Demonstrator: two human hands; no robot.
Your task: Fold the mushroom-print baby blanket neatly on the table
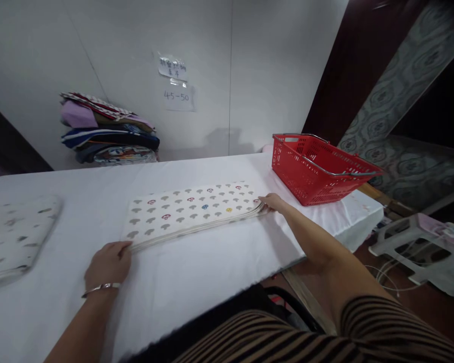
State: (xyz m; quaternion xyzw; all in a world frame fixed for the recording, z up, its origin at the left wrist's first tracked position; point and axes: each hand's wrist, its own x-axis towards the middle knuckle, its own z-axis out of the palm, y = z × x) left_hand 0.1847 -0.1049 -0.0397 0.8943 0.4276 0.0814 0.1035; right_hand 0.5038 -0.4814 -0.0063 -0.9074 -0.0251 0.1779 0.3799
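A long folded white cloth (185, 209) with grey, red, blue and yellow mushroom prints lies across the white-covered table. My left hand (109, 263), with a silver bracelet at the wrist, pinches its near left corner. At the cloth's right end, my right hand (271, 202) has its fingers closed on the near corner, where the layered edges curve up slightly. Another folded white cloth (17, 234) with scattered prints rests at the far left of the table, apart from my hands.
A red basket (318, 176) with metal handles stands at the table's right end. Behind the table's left part is a stack of folded fabrics (109, 133). Paper signs (177, 96) hang on the wall. A white plastic stool (423, 247) stands at the right.
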